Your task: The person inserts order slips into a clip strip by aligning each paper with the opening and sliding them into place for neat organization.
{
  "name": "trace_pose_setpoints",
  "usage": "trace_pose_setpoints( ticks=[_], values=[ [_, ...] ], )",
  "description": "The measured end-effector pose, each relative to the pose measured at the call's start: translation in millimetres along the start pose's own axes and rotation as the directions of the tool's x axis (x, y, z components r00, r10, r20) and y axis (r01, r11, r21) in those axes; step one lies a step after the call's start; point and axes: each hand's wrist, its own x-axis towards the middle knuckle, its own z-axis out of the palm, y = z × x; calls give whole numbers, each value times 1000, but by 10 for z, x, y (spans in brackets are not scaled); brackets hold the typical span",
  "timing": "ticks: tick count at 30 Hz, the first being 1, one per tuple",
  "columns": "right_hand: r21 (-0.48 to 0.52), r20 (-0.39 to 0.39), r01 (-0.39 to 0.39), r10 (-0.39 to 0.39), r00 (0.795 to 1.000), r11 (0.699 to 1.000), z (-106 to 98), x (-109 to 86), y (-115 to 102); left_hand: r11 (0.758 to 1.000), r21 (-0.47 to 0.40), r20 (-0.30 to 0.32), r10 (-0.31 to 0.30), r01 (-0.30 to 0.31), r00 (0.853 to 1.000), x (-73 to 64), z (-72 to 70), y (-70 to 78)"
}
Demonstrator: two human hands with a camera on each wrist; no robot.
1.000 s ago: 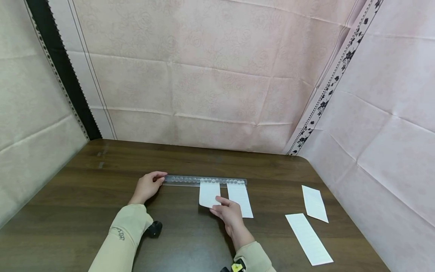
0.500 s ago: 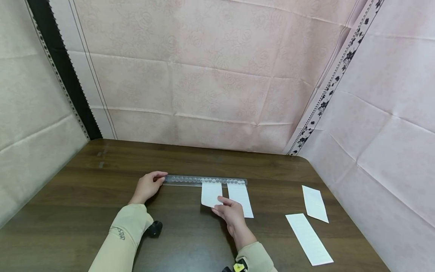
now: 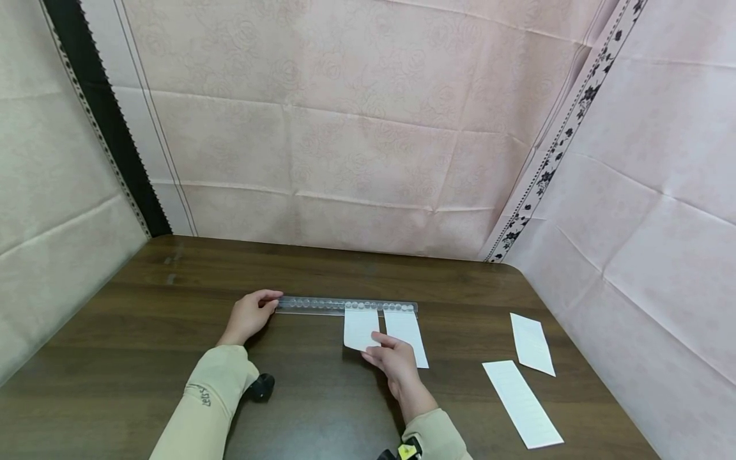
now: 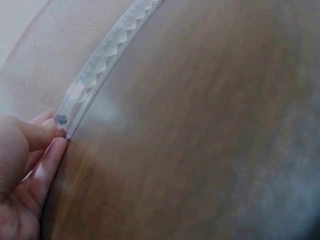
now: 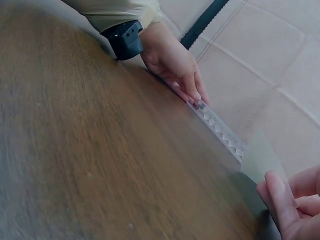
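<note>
Cloth [image 3: 356, 147]: pale and creased, upright beyond the strip [image 3: 310, 305] and to both sides of it, with a dark band up its left part and a flowered border up its right.
Table [image 3: 310, 409]: dark brown wood under the strip, reaching past it on every side.
Left sleeve [image 3: 209, 396]: light, lettered, on the person's side of the strip, toward its left end.
Right sleeve [image 3: 438, 434]: light, on the person's side of the strip, toward its right end.
Strip: clear, with a row of round bumps, lying crosswise on the table.
Long paper [image 3: 523, 404]: white, flat, well to the right of the strip and nearer the person.
Left hand [image 3: 250, 316]: at the strip's left end, thumb and fingers clamped on it.
Right hand [image 3: 395, 366]: nearer the person than the strip, thumb and fingers pinching the held paper [image 3: 360, 329].
Short paper [image 3: 533, 345]: white, flat, right of the strip, just beyond the long paper.
Resting paper [image 3: 405, 338]: white, far edge at the strip's right end, partly behind the right hand.
Held paper: just left of the resting paper, far edge at the strip, near edge raised; whether under or inside the strip, cannot tell.
Black box [image 3: 261, 388]: at the left wrist, nearer the person than the strip.
</note>
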Motion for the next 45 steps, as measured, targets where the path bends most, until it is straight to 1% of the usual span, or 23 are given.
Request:
trace_pose_setpoints(
  ticks=[10,17,24,31,41,45],
  values=[
    [-2,-7,-12,12,1000,1000,-23,24,-3,1000,-4,8,-14,14,1000,-9,-17,27],
    [-6,-15,-18,18,1000,1000,-53,28,-8,1000,-3,4,-6,6,1000,-6,-14,20],
    [-5,3,16,-16,1000,1000,-81,6,-22,1000,4,-2,2,-2,1000,1,-16,20],
    [-30,-23,-45,44,999,999,-99,41,-26,1000,1,-1,6,-6,1000,-6,-19,26],
    [-33,-17,-35,34,999,999,-119,51,-31,1000,-6,7,-5,5,1000,-12,-24,33],
    [-58,-11,-18,18,1000,998,-131,51,-34,1000,-4,8,-3,3,1000,-11,-21,30]
  ],
)
